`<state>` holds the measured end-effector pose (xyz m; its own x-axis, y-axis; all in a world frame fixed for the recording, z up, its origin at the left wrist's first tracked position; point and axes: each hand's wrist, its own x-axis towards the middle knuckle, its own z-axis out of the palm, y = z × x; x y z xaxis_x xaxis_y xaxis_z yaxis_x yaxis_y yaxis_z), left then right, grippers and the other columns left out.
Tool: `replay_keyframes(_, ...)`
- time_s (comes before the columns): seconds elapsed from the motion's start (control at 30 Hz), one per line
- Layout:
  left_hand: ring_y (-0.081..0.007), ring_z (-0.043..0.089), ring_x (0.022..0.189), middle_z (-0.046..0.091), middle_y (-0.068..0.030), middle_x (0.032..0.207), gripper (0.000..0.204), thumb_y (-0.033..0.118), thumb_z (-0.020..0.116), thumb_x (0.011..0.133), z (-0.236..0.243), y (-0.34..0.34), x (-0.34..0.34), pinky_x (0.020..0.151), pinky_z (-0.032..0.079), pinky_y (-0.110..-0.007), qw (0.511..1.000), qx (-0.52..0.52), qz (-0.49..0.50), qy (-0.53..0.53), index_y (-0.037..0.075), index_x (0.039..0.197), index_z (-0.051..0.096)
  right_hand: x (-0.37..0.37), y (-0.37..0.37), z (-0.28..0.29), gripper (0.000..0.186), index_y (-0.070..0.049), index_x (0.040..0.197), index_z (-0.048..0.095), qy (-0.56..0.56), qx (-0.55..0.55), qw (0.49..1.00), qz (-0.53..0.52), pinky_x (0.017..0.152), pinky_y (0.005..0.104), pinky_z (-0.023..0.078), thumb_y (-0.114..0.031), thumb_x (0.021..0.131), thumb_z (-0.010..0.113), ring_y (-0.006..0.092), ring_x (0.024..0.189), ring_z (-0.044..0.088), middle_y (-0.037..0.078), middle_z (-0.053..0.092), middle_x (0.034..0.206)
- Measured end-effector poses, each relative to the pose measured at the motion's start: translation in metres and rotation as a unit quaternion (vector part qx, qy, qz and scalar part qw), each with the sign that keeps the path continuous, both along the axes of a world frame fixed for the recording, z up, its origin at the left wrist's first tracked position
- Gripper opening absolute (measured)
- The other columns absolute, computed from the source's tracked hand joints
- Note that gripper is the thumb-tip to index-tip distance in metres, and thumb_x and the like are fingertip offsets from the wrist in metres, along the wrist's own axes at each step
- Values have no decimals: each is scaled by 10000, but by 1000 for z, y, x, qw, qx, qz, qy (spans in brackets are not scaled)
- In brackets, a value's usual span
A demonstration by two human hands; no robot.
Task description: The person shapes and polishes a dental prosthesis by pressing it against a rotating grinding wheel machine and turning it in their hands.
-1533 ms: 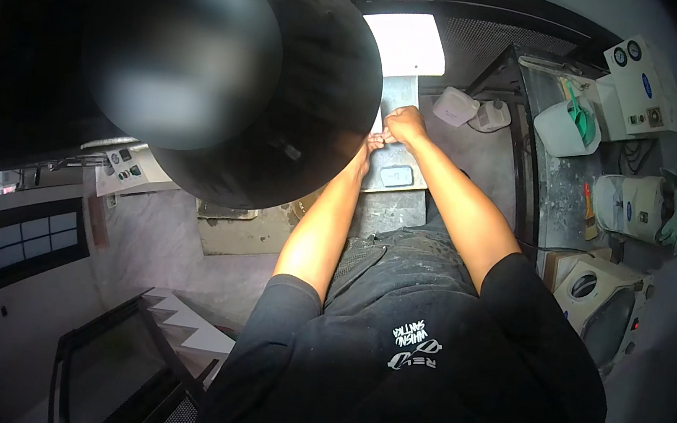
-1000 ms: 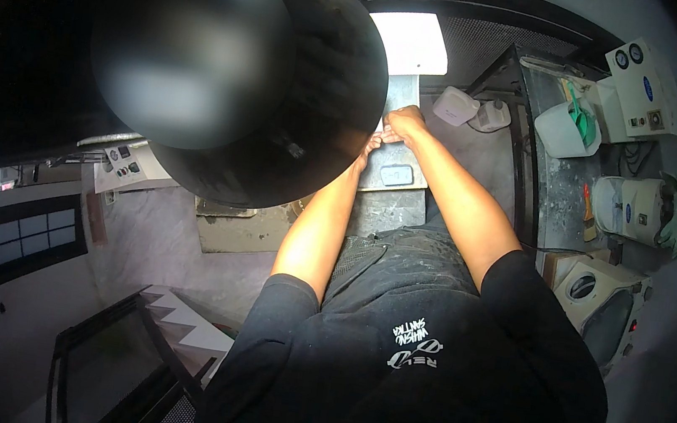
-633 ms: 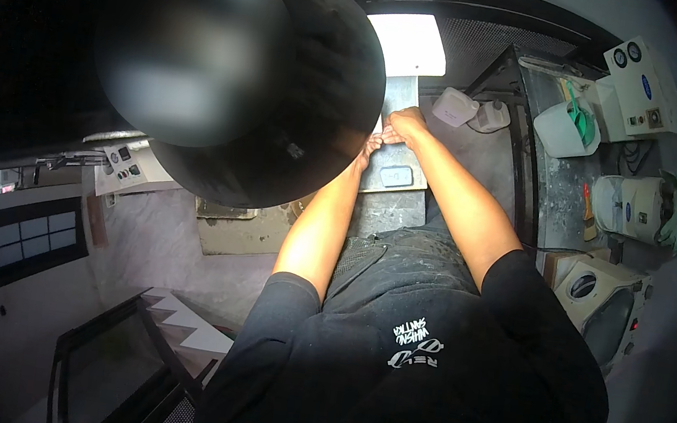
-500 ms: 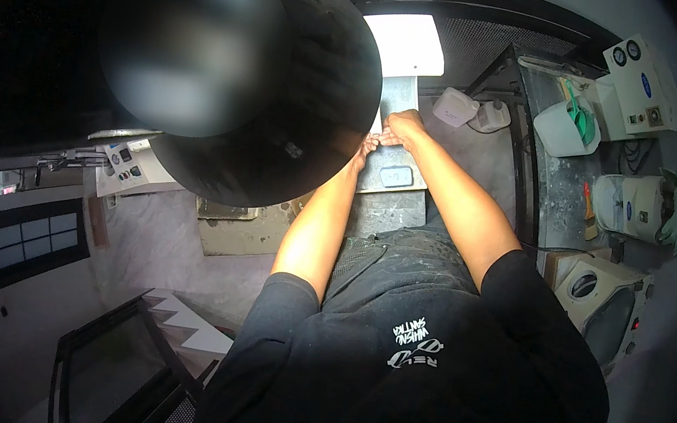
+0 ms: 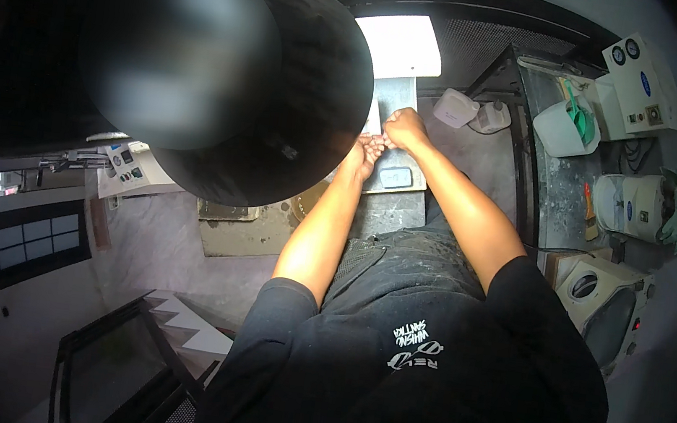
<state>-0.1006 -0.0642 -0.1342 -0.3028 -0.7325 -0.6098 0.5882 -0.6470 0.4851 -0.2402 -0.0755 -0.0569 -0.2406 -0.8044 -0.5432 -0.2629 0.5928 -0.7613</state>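
My left hand [image 5: 365, 154] and my right hand [image 5: 406, 130] meet over the grey work surface [image 5: 402, 92], their fingertips almost touching. The right one is closed, thumb side toward the left hand. Curled fingers show on the left hand, which is partly behind the black round disc [image 5: 329, 83]. Whatever they pinch between them is too small to make out. A white piece [image 5: 373, 121] lies just beyond the left fingers. Close to my body, a small flat rectangular object [image 5: 396, 177] with a dark outline rests on the surface.
That black disc blocks much of the upper left. A bright white panel [image 5: 401, 46] stands beyond my hands. To the right, a side bench [image 5: 557, 188] carries a white tub [image 5: 564, 129] with a green scoop, and machines. Two white jugs [image 5: 456, 108] stand between.
Both hands have shifted slightly toward my body, and more of the left fingers shows. The black disc sits a little farther left in view.
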Motion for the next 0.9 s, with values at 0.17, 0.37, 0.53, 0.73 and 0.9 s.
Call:
replay_keyframes(0.17,-253,651,704,662,-181,850,167,9,414,949,7,17,2,644,548,-326,999,-15,27,23,-52,1010,557,0,8,-8,98,-42,797,700,88,-40,993,67,774,395,555,-115,774,638,305,826,716,183,714,800)
replay_keyframes(0.37,-257,658,671,667,-203,835,195,0,398,933,-1,-9,3,608,571,-314,998,18,23,-64,-90,1017,550,4,-13,-9,148,45,783,674,-24,15,1000,-6,520,309,585,-23,822,549,215,564,699,187,706,732)
replay_keyframes(0.53,-260,659,653,663,-219,832,197,-21,392,918,6,-11,1,580,576,-309,998,-3,4,-63,-109,1040,520,2,-12,-8,142,67,815,667,-69,9,996,-48,511,302,593,-17,840,555,213,561,687,166,697,708)
replay_keyframes(0.73,-274,667,667,658,-234,843,208,-25,393,909,19,3,-9,596,586,-317,998,0,32,-47,-120,1066,493,-11,2,-17,118,87,805,651,-126,-7,989,-79,487,312,589,-22,839,621,219,570,687,173,687,715)
replay_keyframes(0.9,-259,663,647,659,-220,817,240,-11,391,904,14,-9,3,570,578,-293,997,1,17,-71,-153,1007,555,-1,-9,-23,113,103,820,638,-172,16,980,-97,481,346,600,2,832,588,269,579,693,197,669,723)
